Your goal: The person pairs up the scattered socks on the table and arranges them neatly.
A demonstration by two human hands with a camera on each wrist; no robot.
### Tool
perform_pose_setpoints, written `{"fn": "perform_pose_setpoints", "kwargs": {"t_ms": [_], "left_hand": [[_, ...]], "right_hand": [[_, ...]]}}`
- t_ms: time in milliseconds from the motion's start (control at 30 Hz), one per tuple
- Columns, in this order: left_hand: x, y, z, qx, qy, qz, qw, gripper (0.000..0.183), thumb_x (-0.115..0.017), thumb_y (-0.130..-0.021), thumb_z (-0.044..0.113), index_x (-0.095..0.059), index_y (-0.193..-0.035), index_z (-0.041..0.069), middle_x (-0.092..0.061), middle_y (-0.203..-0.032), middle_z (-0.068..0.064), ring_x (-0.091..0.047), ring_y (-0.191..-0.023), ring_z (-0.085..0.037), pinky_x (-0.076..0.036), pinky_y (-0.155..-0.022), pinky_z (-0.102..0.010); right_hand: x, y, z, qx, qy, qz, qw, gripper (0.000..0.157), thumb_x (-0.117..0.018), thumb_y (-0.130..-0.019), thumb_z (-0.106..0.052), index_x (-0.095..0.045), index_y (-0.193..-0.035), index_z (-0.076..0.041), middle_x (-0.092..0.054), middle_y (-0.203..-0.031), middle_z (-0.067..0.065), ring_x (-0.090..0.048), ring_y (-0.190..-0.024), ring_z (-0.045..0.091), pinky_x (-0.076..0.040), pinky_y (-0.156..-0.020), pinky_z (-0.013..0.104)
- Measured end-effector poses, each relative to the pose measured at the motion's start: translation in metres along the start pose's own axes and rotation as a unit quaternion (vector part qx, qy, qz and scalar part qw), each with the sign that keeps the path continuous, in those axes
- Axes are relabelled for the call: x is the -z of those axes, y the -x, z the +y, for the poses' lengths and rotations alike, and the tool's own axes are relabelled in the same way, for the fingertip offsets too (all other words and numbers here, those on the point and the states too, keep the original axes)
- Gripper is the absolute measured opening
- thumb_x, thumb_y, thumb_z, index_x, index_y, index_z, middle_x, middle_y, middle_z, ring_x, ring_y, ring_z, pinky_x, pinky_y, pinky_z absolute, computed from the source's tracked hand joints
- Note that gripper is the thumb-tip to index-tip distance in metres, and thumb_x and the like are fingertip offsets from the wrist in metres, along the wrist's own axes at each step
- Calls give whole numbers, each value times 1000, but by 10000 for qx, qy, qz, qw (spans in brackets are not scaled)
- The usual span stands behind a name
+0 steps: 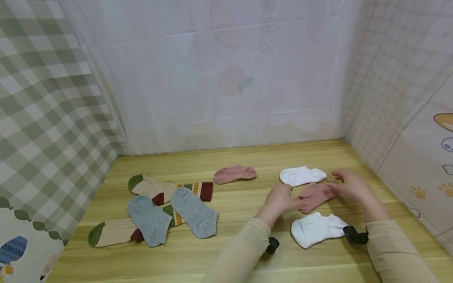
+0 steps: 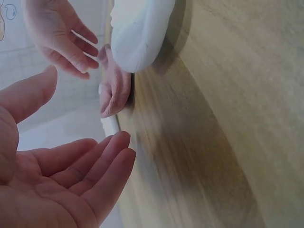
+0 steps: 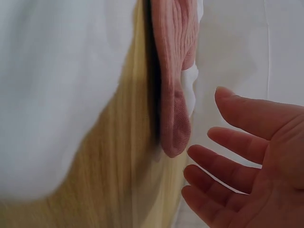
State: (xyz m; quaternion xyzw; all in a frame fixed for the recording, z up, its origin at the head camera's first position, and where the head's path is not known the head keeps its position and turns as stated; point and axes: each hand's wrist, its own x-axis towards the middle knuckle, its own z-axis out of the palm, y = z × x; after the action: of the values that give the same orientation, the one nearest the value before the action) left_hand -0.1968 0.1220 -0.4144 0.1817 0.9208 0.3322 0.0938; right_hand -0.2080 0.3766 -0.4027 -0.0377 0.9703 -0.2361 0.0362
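Loosely spread and empty, left grip [image 1: 278,201] and right grip [image 1: 355,190] flank a pink sock [image 1: 315,196].

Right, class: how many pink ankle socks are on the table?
2: one pink ankle sock lies toward the back of the table; the other pink ankle sock lies between the left hand and right hand. No others show.

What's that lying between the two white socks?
A pink sock lies between the farther white sock and the nearer white sock; the head view shows this.
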Motion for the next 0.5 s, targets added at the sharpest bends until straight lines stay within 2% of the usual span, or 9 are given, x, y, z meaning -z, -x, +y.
{"fn": "perform_pose_setpoints", "kwargs": {"t_ms": [100,233,467,500], "left_hand": [[-2,-1,1,180,206,-130,9995,54,-83,-78,46,-71,-111,5,-71,-100,-1,-63,-89,-11,-49,-74,-21],[-5,-2,2,376,366,-203,9984,52,-84,-77,44,-72,-109,5,-71,-102,-2,-62,-89,-10,-49,-75,-21],[-10,-4,3,262,223,-105,9994,39,-84,-78,39,-73,-97,6,-70,-91,1,-63,-84,-9,-48,-72,-18],[-11,-4,3,240,181,-98,9995,32,-83,-79,36,-72,-89,7,-68,-83,3,-61,-77,-8,-46,-67,-18]], "right_hand": [[-1,-1,0,-58,-22,-113,9999,60,-66,-95,-29,-47,-126,19,-54,-118,43,-50,-108,59,-42,-87,65],[-2,-2,-1,-66,-32,-198,9998,60,-67,-95,-28,-48,-124,21,-56,-112,41,-53,-105,57,-43,-86,63],[-6,-4,3,87,72,-178,9998,50,-72,-90,-20,-54,-115,20,-64,-96,32,-60,-93,48,-47,-79,58],[-7,-4,4,123,77,-177,9997,47,-72,-90,-19,-56,-113,19,-64,-93,29,-61,-91,46,-48,-78,57]]}}
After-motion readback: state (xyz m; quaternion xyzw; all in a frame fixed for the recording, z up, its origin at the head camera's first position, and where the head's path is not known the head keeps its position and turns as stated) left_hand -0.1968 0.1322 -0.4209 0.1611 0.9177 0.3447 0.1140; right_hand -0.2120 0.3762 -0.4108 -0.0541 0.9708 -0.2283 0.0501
